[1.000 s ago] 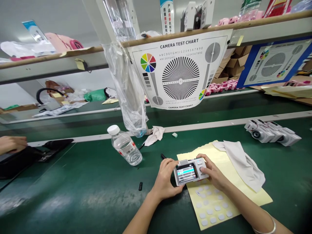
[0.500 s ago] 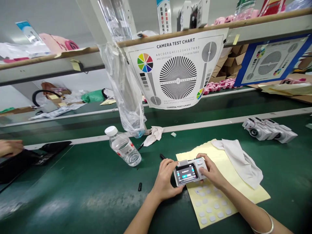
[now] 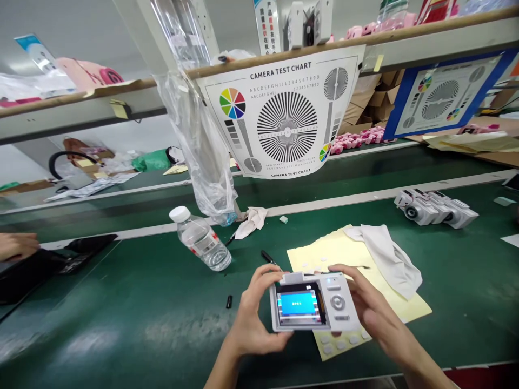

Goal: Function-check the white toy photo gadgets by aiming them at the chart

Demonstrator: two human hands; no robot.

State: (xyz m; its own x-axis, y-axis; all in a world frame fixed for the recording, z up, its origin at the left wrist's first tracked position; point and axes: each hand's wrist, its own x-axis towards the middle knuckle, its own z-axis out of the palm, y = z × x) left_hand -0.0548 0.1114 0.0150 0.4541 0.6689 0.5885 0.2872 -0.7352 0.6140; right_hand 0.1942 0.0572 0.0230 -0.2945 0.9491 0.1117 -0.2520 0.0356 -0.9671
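Between my two hands is a white digital camera (image 3: 338,302), its back and lit screen facing me. The screen shows a bright blue box with small text I cannot read. My left hand (image 3: 255,313) grips the camera's left end, fingers on top and thumb below. My right hand (image 3: 371,302) is closed around the right end, partly hidden behind the body. Under and beyond the camera lies a yellow sheet (image 3: 409,308) with several white stickers. A white cloth (image 3: 389,259) rests on that sheet. A black pen (image 3: 270,257) lies just past my left fingers.
A water bottle (image 3: 203,240) leans at left, near a black cap (image 3: 229,301). More white cameras (image 3: 433,208) lie at right. A camera test chart (image 3: 287,119) hangs from the shelf (image 3: 138,92). Another person's hand (image 3: 18,246) is at the far left.
The camera has come closer to me and looks larger. Its screen went from a dialog with two buttons to a blue box. My right thumb has left the back buttons.
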